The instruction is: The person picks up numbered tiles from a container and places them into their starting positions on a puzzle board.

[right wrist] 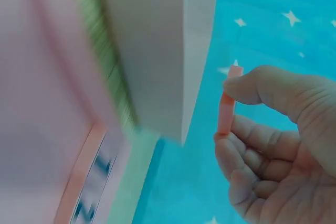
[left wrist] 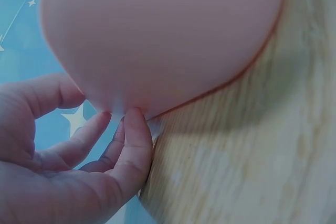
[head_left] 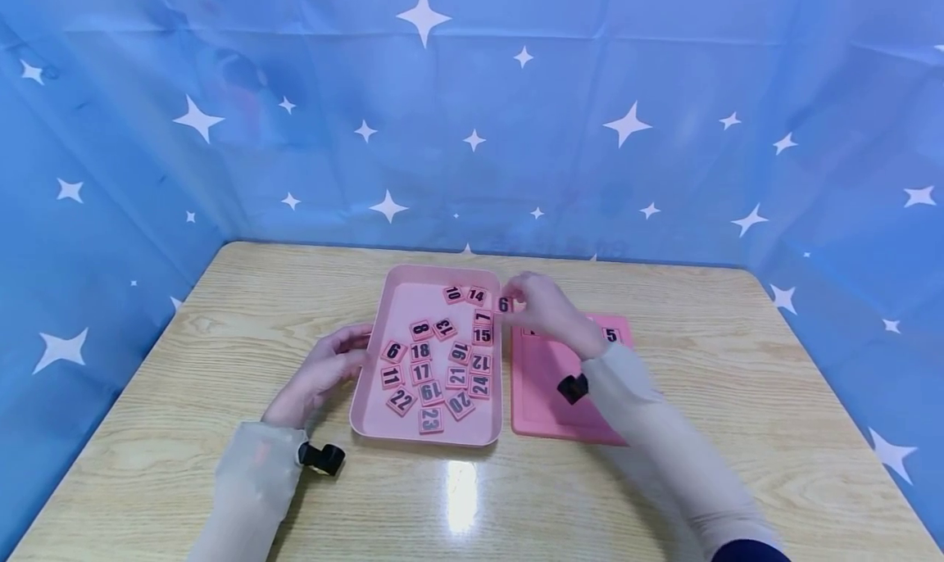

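Note:
A pale pink tray (head_left: pixel 369 419) holds several pink number tiles, such as 23 (head_left: pixel 431 420) and 10 (head_left: pixel 453 294). At its left side is my left hand (head_left: pixel 324 373), fingertips against the outer wall, fingers slightly bent; the left wrist view shows the tray (left wrist: pixel 157 35) at those fingertips. My right hand (head_left: pixel 549 308) pinches a tile marked 6 (head_left: pixel 504 304) above the tray's upper right edge. In the right wrist view this tile (right wrist: pixel 228 103) is edge-on between thumb and fingers. Beneath the right forearm lies a darker pink board (head_left: pixel 542 390), partly hidden, with a 5 tile (head_left: pixel 610 335) in its top row.
Tray and board lie side by side on a wood-grain table (head_left: pixel 295 496). A blue curtain with white stars (head_left: pixel 472 95) stands behind the table and along both sides. Each wrist carries a small black camera, such as the left one (head_left: pixel 322 459).

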A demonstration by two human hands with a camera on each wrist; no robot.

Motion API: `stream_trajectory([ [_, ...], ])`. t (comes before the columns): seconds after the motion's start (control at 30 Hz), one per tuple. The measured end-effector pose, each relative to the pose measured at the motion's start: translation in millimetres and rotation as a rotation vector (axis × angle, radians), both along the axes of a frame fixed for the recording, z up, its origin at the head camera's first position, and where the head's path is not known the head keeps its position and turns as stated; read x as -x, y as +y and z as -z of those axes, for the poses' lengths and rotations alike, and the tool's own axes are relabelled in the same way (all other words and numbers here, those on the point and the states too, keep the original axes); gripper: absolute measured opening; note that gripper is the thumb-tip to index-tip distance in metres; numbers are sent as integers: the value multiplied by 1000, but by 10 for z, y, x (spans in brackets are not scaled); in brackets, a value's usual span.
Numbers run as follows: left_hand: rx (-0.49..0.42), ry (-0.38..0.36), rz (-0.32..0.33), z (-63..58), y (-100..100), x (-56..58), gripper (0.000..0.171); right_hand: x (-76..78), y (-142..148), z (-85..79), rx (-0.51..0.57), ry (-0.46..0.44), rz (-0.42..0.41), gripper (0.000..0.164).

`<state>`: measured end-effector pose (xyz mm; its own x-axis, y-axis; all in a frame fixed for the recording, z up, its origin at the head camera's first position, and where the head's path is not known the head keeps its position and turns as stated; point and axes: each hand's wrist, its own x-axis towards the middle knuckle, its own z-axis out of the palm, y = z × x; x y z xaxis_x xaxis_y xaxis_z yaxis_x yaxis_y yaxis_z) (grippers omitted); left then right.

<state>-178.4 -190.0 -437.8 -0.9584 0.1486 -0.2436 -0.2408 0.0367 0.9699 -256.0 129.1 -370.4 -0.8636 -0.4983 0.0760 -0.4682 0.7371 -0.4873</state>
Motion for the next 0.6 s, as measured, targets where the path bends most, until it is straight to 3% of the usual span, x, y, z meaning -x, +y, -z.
stream_trajectory([
  [0.23,7,1,7,-11,-14,2,61,-114,355,154,-53,-37,25,25],
  [0.47,11,0,11,-14,-11,-4,61,-175,430,334,-98,-23,-35,19],
  [0.6,13,1,10,-12,-3,-5,61,-203,438,362,-111,-31,-18,17],
])
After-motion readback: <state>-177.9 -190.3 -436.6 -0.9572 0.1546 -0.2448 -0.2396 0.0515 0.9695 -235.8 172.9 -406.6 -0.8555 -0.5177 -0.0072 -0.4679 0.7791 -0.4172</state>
